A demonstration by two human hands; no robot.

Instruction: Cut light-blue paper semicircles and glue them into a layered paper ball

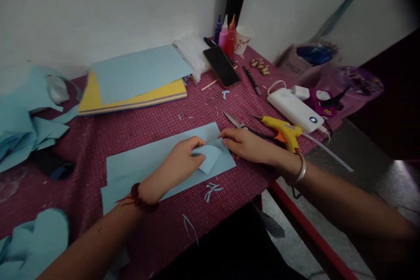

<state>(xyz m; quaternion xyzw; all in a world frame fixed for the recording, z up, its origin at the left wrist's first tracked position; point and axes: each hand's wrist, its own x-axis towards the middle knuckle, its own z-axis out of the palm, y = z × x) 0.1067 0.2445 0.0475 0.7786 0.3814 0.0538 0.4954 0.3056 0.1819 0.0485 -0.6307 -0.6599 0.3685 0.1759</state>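
My left hand (179,162) is closed on a small light-blue paper piece (210,156), thumb and fingers along its left side. This piece has a curved upper edge and lies over a larger light-blue paper sheet (131,166) on the table. The fingers of my right hand (244,145) are pinched together at the piece's right end, near the sheet's right edge; exactly which layer they grip is hard to see. Just behind my right hand lie scissors (233,120), their handles partly hidden. A yellow glue gun (284,127) rests beside them.
Stacked coloured paper (138,74) lies at the back left, with a phone (221,66) and paint bottles (229,37) farther right. A white power bank (293,108) sits at the right. Blue paper scraps (19,131) pile up at the left. Thin paper strips (211,190) lie in front.
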